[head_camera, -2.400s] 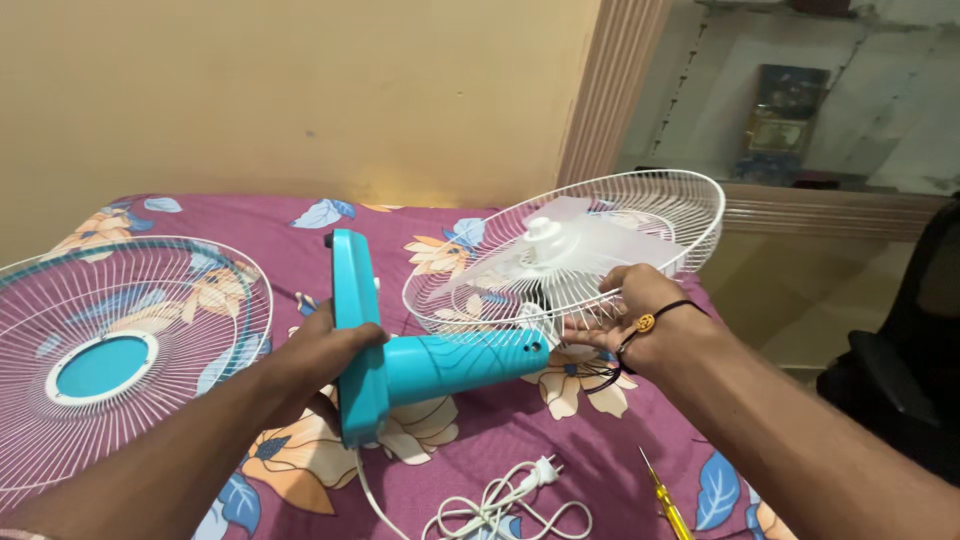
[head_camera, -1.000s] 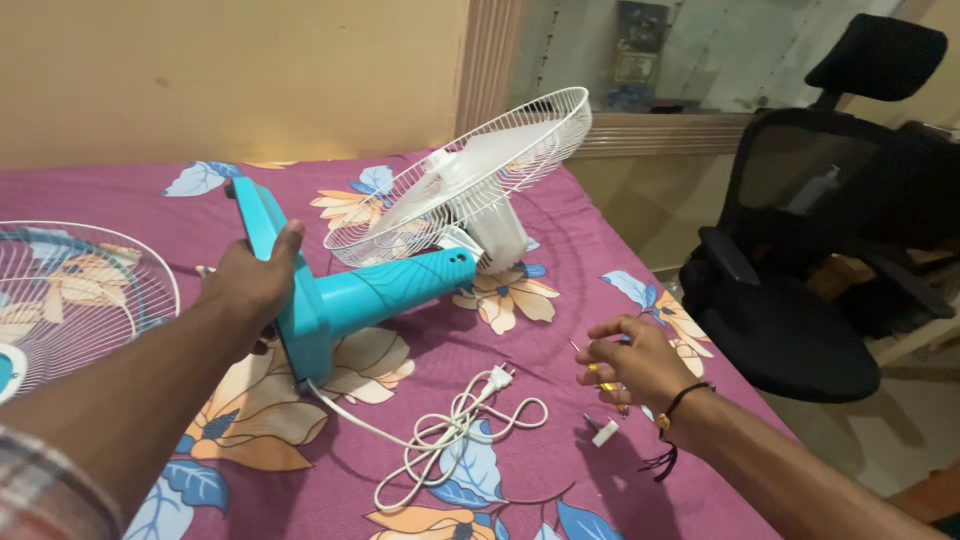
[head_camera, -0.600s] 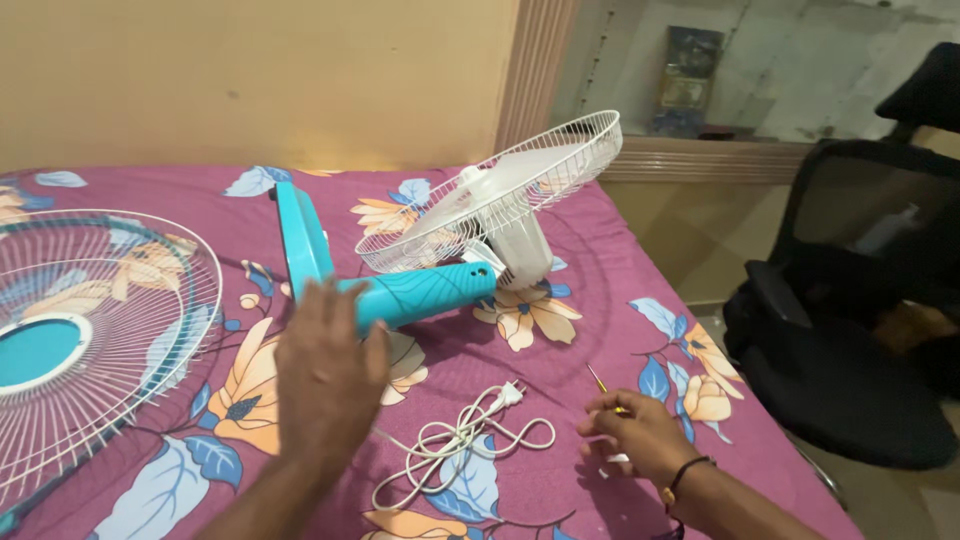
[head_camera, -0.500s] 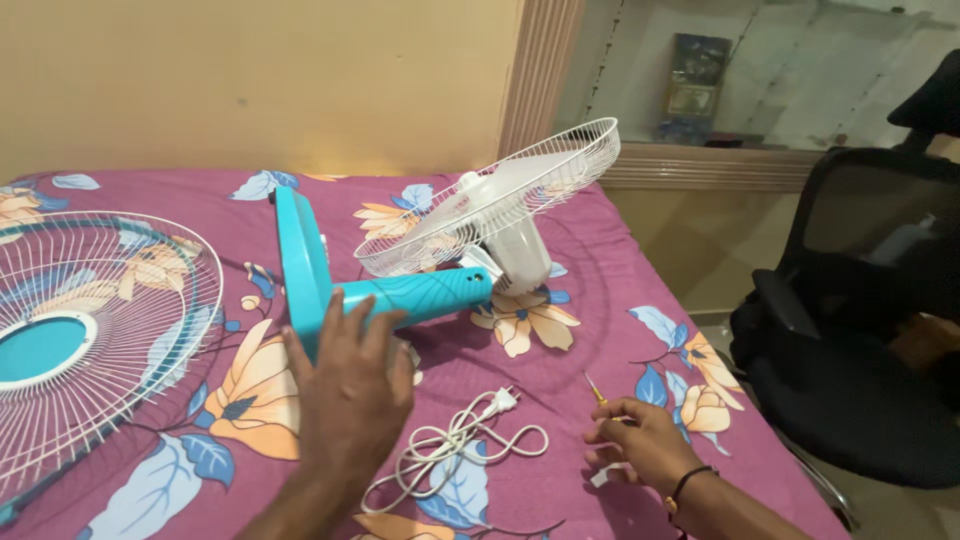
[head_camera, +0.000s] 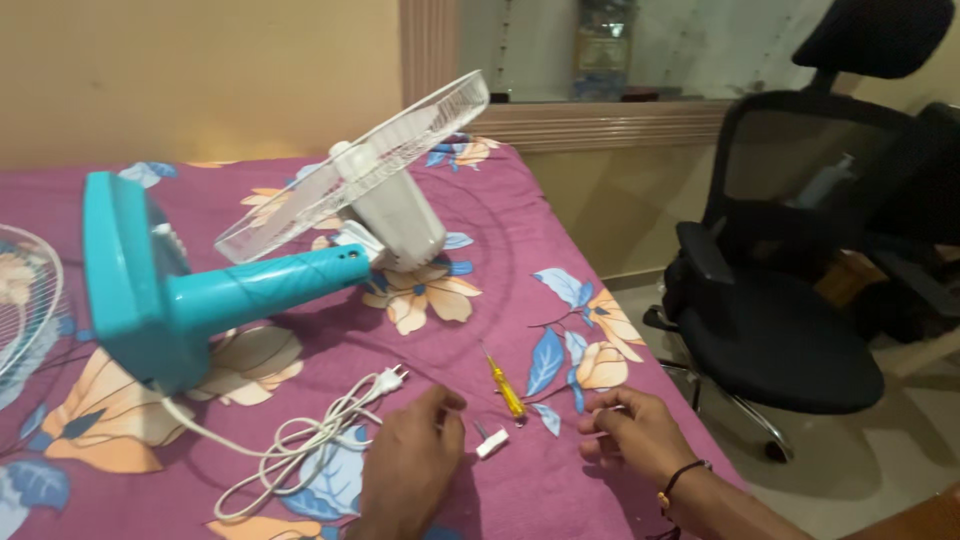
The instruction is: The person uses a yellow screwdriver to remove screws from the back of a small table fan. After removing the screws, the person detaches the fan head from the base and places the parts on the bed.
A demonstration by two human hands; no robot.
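The left hand [head_camera: 410,470] is laid on the magenta floral bedsheet [head_camera: 500,250], its fingers [head_camera: 445,405] loosely spread and gripping nothing, their tips just beside a small white rectangular plastic piece [head_camera: 491,443]; a yellow-handled screwdriver [head_camera: 506,388] is seen just beyond that piece; the right hand [head_camera: 630,435] is set to the right of the piece, its fingers curled, whether anything is pinched cannot be told; a coiled white power cord [head_camera: 300,440] lies left of the piece, trailing to a teal plastic fan stand [head_camera: 190,290] carrying a white wire fan guard [head_camera: 355,170].
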